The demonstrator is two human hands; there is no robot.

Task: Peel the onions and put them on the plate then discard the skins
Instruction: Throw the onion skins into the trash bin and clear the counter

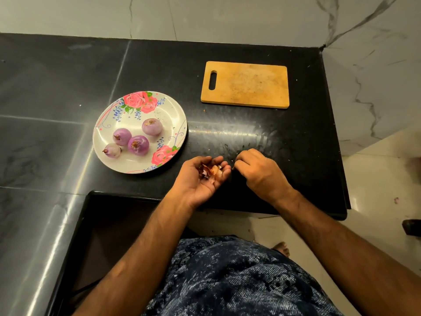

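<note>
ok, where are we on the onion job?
Peeling looks done: four peeled onions sit on the plate. In hand: the left hand cups a pile of skins; the right hand works at scraps on the counter, fingers curled. Left: discarding the skins; no bin in view.

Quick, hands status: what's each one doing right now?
Left hand: palm up, fingers cupped round onion skins.
Right hand: fingers curled down at the countertop; whether they pinch a scrap cannot be told.
</note>
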